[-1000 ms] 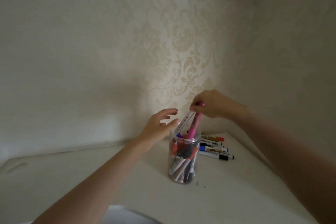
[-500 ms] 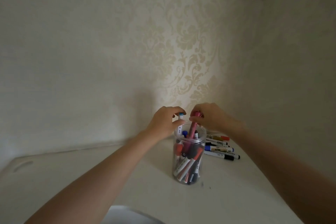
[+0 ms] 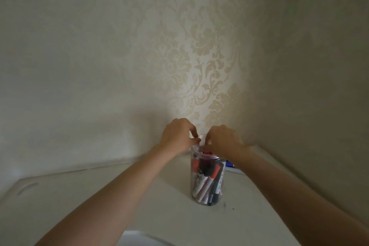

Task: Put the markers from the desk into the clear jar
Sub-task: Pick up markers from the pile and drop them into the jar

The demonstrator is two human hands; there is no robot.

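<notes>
— Where was the clear jar (image 3: 207, 181)?

— It stood upright on the counter (image 3: 99, 195), toward the back right corner where the two walls met, packed with markers (image 3: 204, 180) leaning against each other inside it.

— And your hands?

— Both were over the jar's mouth. My left hand (image 3: 177, 136) had its fingers curled, thumb and forefinger pinched together at the rim; whether they held the rim itself or a marker tip, I couldn't tell. My right hand (image 3: 223, 141) was curled too, fingertips dipping into the opening, and what they gripped was hidden.

— Anything left outside?

— A few loose markers (image 3: 231, 167) lay on the counter just behind the jar, mostly hidden by my right forearm.
</notes>
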